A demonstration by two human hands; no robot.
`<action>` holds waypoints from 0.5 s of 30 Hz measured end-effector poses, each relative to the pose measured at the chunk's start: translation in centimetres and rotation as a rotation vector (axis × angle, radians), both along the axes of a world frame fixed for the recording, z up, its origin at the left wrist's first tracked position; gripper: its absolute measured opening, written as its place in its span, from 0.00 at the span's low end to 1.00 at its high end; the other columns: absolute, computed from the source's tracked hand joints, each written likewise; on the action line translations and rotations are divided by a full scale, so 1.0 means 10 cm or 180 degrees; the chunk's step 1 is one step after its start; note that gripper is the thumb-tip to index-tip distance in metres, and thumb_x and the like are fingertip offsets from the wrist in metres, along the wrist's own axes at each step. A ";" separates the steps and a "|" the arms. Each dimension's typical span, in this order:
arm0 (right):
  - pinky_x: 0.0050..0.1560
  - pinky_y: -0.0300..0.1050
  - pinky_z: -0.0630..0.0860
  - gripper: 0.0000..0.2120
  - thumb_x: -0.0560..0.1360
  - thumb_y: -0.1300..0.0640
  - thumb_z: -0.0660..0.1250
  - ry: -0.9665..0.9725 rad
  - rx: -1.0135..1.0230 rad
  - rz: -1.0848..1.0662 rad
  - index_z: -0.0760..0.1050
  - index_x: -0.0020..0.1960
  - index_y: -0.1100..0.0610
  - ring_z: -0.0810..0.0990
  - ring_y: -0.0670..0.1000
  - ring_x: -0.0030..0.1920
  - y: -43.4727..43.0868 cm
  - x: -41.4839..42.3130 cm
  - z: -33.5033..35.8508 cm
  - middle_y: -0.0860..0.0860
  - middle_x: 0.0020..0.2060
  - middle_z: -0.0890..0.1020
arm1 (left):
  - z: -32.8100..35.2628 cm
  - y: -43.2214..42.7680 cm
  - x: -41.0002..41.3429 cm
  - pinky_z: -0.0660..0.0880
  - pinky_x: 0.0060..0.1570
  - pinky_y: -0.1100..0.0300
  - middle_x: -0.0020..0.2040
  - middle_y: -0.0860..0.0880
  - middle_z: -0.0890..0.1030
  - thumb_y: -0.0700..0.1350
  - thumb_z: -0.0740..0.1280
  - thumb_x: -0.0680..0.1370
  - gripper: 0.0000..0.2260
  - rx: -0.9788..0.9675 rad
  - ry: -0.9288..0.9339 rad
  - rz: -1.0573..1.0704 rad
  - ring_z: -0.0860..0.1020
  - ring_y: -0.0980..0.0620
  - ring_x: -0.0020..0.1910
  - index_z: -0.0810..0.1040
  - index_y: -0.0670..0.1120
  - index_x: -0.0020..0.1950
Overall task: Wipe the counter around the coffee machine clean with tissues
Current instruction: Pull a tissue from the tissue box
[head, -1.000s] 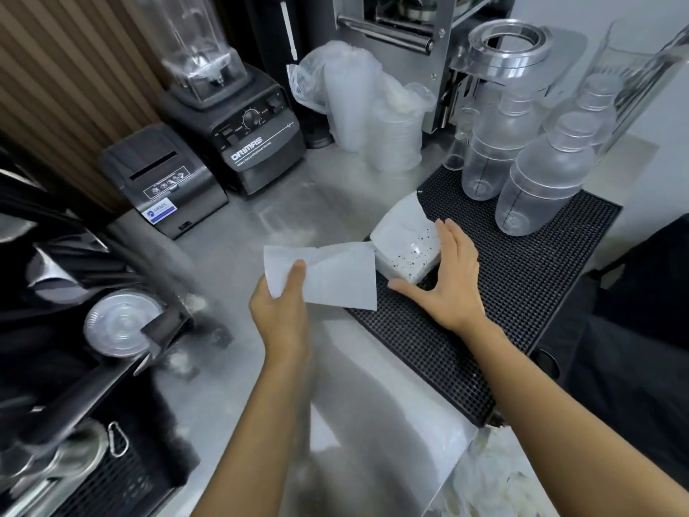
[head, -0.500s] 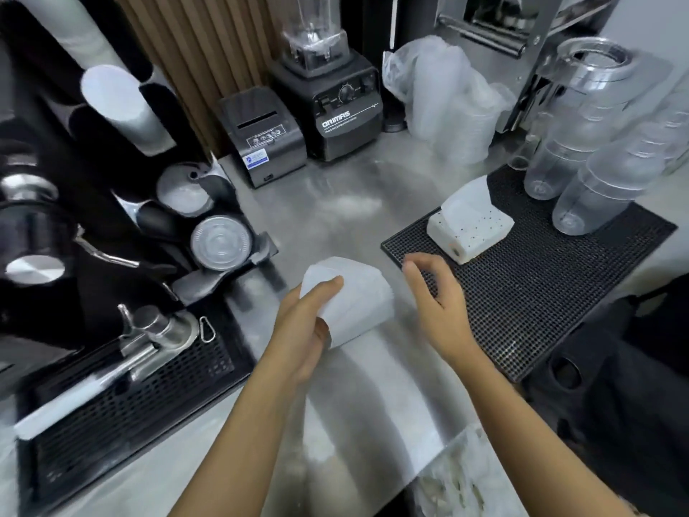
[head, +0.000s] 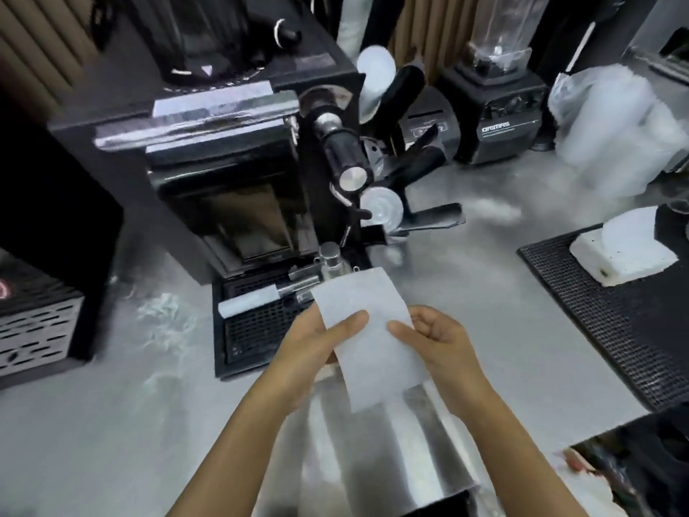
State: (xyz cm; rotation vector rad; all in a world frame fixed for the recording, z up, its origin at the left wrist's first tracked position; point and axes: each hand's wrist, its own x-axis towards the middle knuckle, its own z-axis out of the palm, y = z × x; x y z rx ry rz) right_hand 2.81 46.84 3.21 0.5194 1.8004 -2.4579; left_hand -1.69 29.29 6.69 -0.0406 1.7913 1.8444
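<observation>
A white tissue (head: 369, 337) is held flat in front of me over the steel counter (head: 112, 423). My left hand (head: 320, 345) pinches its left edge with the thumb on top. My right hand (head: 436, 341) pinches the right edge the same way. The black coffee machine (head: 223, 173) stands just behind the tissue, its drip tray (head: 257, 326) right beside my left hand. A white tissue pack (head: 619, 255) lies on the black rubber mat (head: 626, 330) at the right. Pale smears (head: 164, 315) show on the counter left of the drip tray.
A black perforated box (head: 33, 322) sits at the left edge. A lid and cup holder rack (head: 395, 181) stands right of the machine. Behind are a receipt printer (head: 425, 125), a blender (head: 503, 102) and bagged plastic cups (head: 626, 128).
My view swung left from the mat to the coffee machine. My right hand left the tissue pack and took hold of the tissue, which both hands now hold spread out.
</observation>
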 end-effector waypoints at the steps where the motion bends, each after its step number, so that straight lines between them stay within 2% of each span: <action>1: 0.38 0.48 0.80 0.11 0.74 0.65 0.69 0.0018 0.0026 0.0005 0.76 0.55 0.67 0.83 0.58 0.42 -0.15 -0.02 -0.01 0.65 0.45 0.83 | -0.01 -0.15 0.02 0.78 0.54 0.49 0.56 0.50 0.83 0.44 0.71 0.75 0.15 -0.0036 0.0022 -0.0025 0.82 0.49 0.55 0.77 0.50 0.62; 4: 0.42 0.52 0.79 0.10 0.75 0.65 0.68 0.0081 0.0082 0.0116 0.76 0.56 0.65 0.83 0.58 0.43 -0.55 -0.07 -0.02 0.66 0.47 0.83 | -0.07 -0.58 0.10 0.79 0.48 0.56 0.55 0.49 0.83 0.35 0.70 0.74 0.17 0.0025 0.0080 0.0130 0.82 0.50 0.54 0.77 0.45 0.61; 6: 0.44 0.51 0.78 0.08 0.77 0.66 0.66 0.0063 0.0129 0.0308 0.77 0.55 0.64 0.83 0.56 0.44 -0.85 -0.11 -0.05 0.64 0.47 0.84 | -0.11 -0.92 0.15 0.78 0.43 0.62 0.52 0.47 0.84 0.32 0.69 0.73 0.14 0.0038 0.0158 0.0400 0.83 0.51 0.50 0.80 0.42 0.57; 9: 0.38 0.40 0.77 0.08 0.77 0.69 0.63 -0.0038 0.0226 0.0540 0.80 0.51 0.65 0.82 0.50 0.42 -1.11 -0.13 -0.07 0.57 0.44 0.84 | -0.15 -1.25 0.19 0.79 0.46 0.60 0.49 0.46 0.85 0.29 0.68 0.73 0.10 -0.0205 0.0346 0.0556 0.83 0.51 0.48 0.84 0.41 0.48; 11: 0.32 0.36 0.74 0.10 0.75 0.74 0.61 -0.0117 0.0270 0.0714 0.81 0.46 0.68 0.81 0.46 0.37 -1.32 -0.16 -0.07 0.53 0.40 0.84 | -0.16 -1.51 0.22 0.78 0.48 0.57 0.48 0.45 0.85 0.26 0.63 0.74 0.14 -0.0337 0.0378 0.0582 0.83 0.48 0.48 0.84 0.40 0.44; 13: 0.28 0.36 0.72 0.13 0.75 0.76 0.58 -0.0191 0.0239 0.0910 0.81 0.43 0.70 0.80 0.45 0.33 -1.50 -0.18 -0.06 0.53 0.37 0.83 | -0.15 -1.73 0.23 0.77 0.45 0.58 0.47 0.44 0.85 0.27 0.59 0.75 0.15 -0.0371 0.0299 0.0703 0.82 0.47 0.47 0.84 0.40 0.44; 15: 0.28 0.36 0.72 0.14 0.76 0.75 0.57 -0.0222 0.0223 0.1070 0.81 0.43 0.70 0.80 0.45 0.33 -1.66 -0.22 -0.05 0.52 0.35 0.83 | -0.14 -1.92 0.23 0.76 0.43 0.61 0.47 0.45 0.85 0.33 0.60 0.75 0.14 -0.0309 0.0208 0.0857 0.81 0.48 0.45 0.85 0.41 0.45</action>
